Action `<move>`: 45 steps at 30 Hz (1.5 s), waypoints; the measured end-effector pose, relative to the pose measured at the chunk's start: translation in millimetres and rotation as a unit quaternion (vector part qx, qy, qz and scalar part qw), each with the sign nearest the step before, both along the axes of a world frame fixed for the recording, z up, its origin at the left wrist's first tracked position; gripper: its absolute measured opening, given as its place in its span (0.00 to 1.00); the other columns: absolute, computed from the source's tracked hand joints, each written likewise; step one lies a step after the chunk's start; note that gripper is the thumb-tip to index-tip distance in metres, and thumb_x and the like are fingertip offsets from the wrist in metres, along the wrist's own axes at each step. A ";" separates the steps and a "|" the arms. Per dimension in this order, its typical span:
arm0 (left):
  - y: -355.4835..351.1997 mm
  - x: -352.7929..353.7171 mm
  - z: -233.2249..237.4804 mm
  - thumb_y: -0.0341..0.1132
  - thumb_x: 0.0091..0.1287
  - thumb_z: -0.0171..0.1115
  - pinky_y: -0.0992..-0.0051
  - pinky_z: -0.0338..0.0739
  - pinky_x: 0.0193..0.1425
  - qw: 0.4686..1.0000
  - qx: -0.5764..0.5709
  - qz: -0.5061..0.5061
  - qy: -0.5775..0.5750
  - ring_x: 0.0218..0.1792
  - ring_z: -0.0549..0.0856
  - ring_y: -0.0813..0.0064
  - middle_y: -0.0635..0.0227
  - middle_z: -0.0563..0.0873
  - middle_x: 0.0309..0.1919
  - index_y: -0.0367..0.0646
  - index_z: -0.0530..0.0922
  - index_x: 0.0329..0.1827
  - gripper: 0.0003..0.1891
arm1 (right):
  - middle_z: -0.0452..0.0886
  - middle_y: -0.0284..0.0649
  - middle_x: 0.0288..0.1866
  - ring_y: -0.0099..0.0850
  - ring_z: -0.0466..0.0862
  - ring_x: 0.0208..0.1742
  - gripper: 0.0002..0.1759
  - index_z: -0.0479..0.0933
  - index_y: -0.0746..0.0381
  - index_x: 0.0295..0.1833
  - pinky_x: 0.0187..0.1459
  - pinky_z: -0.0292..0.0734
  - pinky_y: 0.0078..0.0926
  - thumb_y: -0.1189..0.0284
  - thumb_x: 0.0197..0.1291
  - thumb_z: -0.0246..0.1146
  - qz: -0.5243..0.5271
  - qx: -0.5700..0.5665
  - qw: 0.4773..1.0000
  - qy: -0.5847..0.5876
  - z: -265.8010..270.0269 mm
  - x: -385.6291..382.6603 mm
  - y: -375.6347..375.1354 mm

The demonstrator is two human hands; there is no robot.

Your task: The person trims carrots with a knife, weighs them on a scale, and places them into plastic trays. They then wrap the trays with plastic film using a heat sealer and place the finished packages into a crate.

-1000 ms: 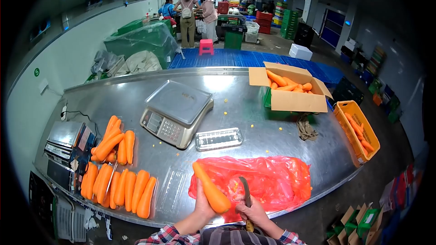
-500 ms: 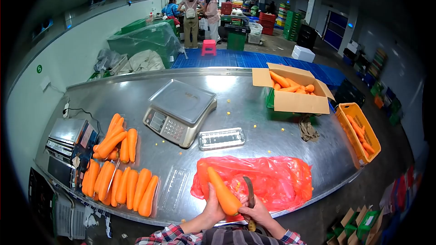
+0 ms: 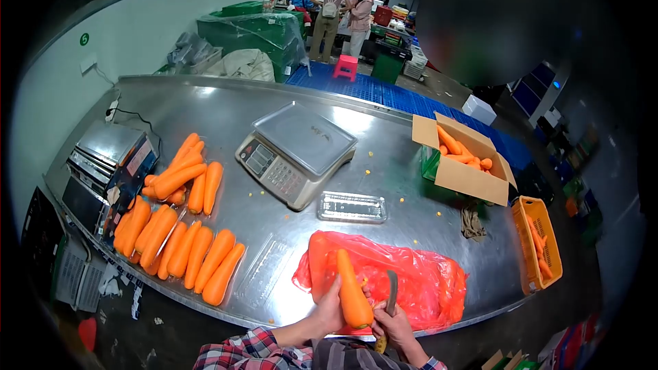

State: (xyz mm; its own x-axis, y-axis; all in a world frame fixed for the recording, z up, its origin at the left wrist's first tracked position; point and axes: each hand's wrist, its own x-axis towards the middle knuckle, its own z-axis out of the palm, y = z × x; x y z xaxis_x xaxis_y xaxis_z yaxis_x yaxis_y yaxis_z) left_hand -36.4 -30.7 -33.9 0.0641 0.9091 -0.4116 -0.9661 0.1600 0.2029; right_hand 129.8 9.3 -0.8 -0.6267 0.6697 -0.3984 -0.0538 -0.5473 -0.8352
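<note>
My left hand (image 3: 330,310) is wrapped round a large carrot (image 3: 353,294), which points up and away over the red plastic bag (image 3: 411,277). Close beside its thick end, my right hand (image 3: 395,327) grips a knife (image 3: 392,291) with a dark curved blade and a yellowish handle. The blade stands upright, apart from the carrot's side. Beyond the bag lies a clear plastic tray (image 3: 351,207), and another clear tray (image 3: 264,273) is to the left of the bag.
A weighing scale (image 3: 296,154) stands mid-table. Carrots (image 3: 181,247) lie in groups at the left, near a wrapping machine (image 3: 110,157). At the right are a carrot-filled cardboard box (image 3: 473,179) and an orange crate (image 3: 555,250). Three people (image 3: 329,17) stand in the background.
The view has turned and tilted, so the table appears rotated. The carrot in my left hand now points more upright. My right hand still holds the knife.
</note>
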 end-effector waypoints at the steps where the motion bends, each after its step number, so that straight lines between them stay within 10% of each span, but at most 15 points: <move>1: 0.0 -2.3 1.5 0.60 0.69 0.44 0.59 0.71 0.61 1.000 0.003 0.001 -0.011 0.55 0.77 0.61 0.57 0.78 0.52 0.42 0.67 0.59 0.30 | 0.74 0.38 0.24 0.22 0.68 0.14 0.09 0.69 0.63 0.41 0.17 0.66 0.20 0.70 0.62 0.61 0.007 0.003 1.000 -0.011 -1.1 -1.7 0.2; 20: 3.1 -14.7 -3.8 0.69 0.63 0.41 0.68 0.77 0.42 0.998 0.037 -0.008 0.047 0.36 0.78 0.71 0.65 0.77 0.37 0.55 0.62 0.66 0.36 | 0.69 0.31 0.18 0.18 0.66 0.13 0.09 0.70 0.64 0.39 0.16 0.60 0.16 0.69 0.66 0.57 0.010 0.044 0.997 -0.061 6.4 -17.7 -6.4; 32: 42.8 -73.8 28.0 0.56 0.66 0.52 0.73 0.73 0.33 0.983 0.035 0.177 -0.041 0.26 0.74 0.71 0.66 0.75 0.27 0.42 0.73 0.45 0.24 | 0.78 0.38 0.26 0.19 0.69 0.16 0.14 0.73 0.68 0.39 0.19 0.67 0.17 0.67 0.68 0.52 -0.080 0.021 0.994 -0.067 2.4 -1.9 -8.1; 45: 43.3 -82.6 8.0 0.57 0.65 0.52 0.77 0.70 0.31 0.977 0.162 0.101 -0.095 0.25 0.71 0.74 0.67 0.72 0.24 0.37 0.72 0.50 0.28 | 0.77 0.39 0.29 0.19 0.68 0.15 0.12 0.73 0.65 0.47 0.16 0.66 0.16 0.68 0.68 0.52 -0.064 0.021 0.997 -0.041 -4.1 2.1 -9.2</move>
